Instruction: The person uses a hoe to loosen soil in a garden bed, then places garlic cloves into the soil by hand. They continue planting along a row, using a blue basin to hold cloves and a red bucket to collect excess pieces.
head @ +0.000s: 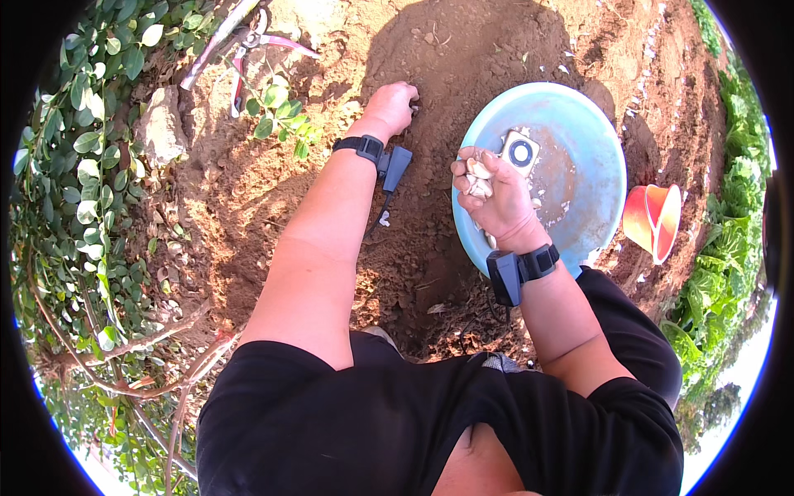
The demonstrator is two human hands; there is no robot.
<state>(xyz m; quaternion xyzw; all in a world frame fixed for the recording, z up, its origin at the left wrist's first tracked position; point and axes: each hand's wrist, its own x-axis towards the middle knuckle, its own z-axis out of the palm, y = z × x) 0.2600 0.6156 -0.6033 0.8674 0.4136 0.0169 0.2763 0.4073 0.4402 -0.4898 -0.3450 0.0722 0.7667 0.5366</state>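
Observation:
My right hand (505,198) is palm up over the near left rim of a light blue plastic basin (595,155), its fingers curled around several pale garlic cloves (479,180). My left hand (391,108) reaches down to the brown soil (428,161), left of the basin. Its fingers are bent inward, with a small pale spot at the fingertips; whether that is a clove or a nail is unclear. Inside the basin are a small square device (521,152) with a round dark ring and scattered whitish bits. A loose clove (490,240) sits by the basin's near left side.
Red-handled pruning shears (251,43) lie at the upper left beside a pole (217,43) and a leafy sprig (282,111). A leafy hedge (87,155) borders the left. An orange-red plastic container (648,217) stands right of the basin, before green leafy plants (713,273).

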